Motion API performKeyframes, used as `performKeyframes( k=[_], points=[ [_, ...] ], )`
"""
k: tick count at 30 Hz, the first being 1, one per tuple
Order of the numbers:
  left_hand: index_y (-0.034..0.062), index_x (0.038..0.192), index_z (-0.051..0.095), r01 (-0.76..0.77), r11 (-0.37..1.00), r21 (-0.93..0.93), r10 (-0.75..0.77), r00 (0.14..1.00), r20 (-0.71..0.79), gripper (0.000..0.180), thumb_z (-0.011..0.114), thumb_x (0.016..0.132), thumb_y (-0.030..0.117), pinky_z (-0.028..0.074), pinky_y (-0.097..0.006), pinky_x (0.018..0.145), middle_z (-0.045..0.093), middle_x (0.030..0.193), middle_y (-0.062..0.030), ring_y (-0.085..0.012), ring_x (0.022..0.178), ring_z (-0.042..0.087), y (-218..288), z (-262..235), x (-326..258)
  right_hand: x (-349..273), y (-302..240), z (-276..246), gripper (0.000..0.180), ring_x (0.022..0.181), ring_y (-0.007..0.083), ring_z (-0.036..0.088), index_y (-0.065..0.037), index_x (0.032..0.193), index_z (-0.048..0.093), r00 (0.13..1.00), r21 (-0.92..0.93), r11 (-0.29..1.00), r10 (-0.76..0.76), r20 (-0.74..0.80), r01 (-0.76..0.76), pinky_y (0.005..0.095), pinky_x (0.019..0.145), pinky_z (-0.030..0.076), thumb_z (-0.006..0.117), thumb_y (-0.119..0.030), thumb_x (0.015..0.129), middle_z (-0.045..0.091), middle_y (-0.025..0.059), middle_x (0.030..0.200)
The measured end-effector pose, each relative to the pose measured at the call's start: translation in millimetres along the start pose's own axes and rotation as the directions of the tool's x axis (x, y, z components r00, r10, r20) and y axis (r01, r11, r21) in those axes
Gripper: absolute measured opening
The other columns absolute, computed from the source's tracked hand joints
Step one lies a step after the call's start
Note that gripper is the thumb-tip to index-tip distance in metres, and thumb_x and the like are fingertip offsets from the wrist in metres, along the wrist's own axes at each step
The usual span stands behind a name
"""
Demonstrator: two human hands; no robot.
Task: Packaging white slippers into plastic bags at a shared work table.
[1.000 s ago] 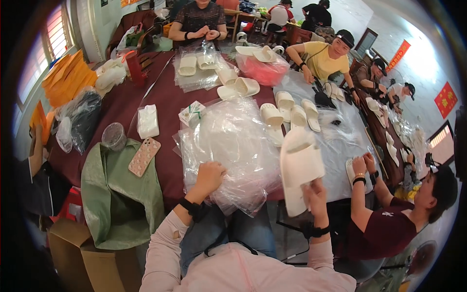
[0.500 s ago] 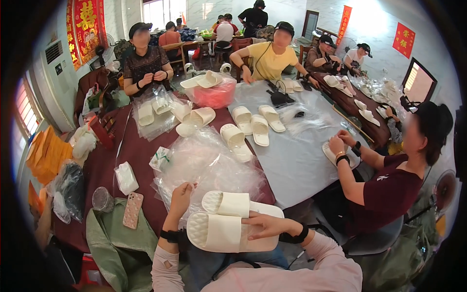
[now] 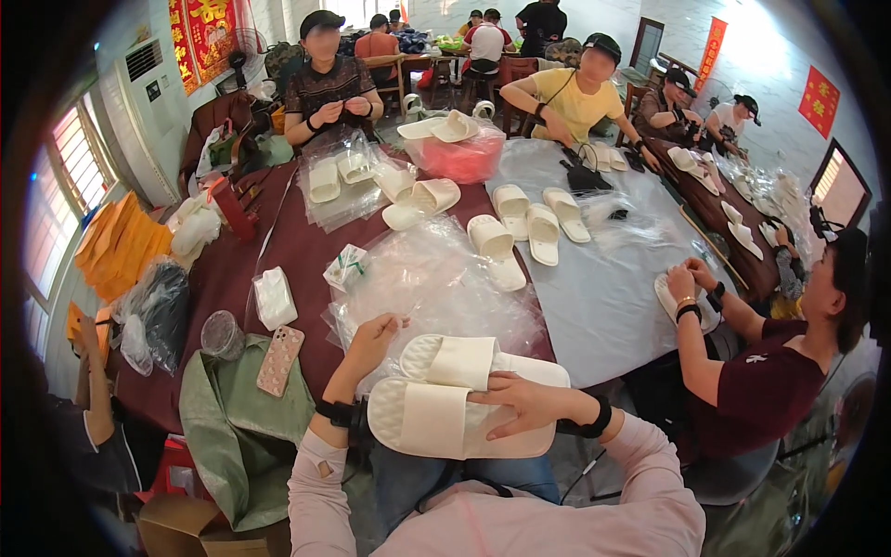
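Observation:
A pair of white slippers with quilted insoles lies over my lap at the table's near edge, one partly overlapping the other. My right hand grips the pair, its fingers at the straps and its thumb over the nearer sole. Just beyond, my left hand has its fingertips pinched together above a spread of clear plastic bags. Any thin film between those fingertips is too clear to make out.
Several more white slippers stand farther back. Left lie a phone, a tissue pack, a clear round tub and a green cloth. A co-worker handles a slipper at right; others sit across the table.
The view has swung left, so the scene sits farther right in it. My left hand has moved slightly forward over the bags. My right hand stays on the slippers.

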State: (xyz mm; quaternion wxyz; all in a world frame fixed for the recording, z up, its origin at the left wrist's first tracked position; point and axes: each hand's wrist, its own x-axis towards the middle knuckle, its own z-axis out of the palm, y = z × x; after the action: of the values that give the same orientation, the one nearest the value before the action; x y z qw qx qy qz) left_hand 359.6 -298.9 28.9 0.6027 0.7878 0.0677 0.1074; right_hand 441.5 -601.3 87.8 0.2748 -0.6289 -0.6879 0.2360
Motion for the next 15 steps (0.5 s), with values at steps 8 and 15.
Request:
performKeyframes(
  k=[8, 15],
  points=[
    [0.0107, 0.123, 0.057, -0.115, 0.956, 0.269, 0.072, 0.984, 0.166, 0.041, 0.055, 0.091, 0.035, 0.035, -0.037, 0.101, 0.055, 0.125, -0.0161, -0.0306, 0.119, 0.048, -27, 11, -33, -26, 12, 5, 0.070, 0.117, 0.0329, 0.043, -0.004, 0.134, 0.043, 0.993, 0.189, 0.977, 0.089, 0.083, -0.103, 0.0381, 0.101, 0.031, 0.069, -0.037, 0.079, 0.048, 0.0188, 0.125],
    [0.0188, 0.115, 0.062, -0.159, 0.498, 0.852, 0.214, 0.975, 0.057, 0.050, 0.067, 0.075, 0.047, 0.034, -0.048, 0.096, 0.055, 0.119, -0.0154, -0.0320, 0.115, 0.048, -59, 19, -72, -56, 3, 10, 0.071, 0.121, 0.0274, 0.040, -0.005, 0.136, 0.042, 0.943, 0.390, 0.864, 0.250, 0.218, -0.319, 0.0341, 0.104, 0.029, 0.070, -0.036, 0.079, 0.044, 0.0161, 0.131]
  ],
)
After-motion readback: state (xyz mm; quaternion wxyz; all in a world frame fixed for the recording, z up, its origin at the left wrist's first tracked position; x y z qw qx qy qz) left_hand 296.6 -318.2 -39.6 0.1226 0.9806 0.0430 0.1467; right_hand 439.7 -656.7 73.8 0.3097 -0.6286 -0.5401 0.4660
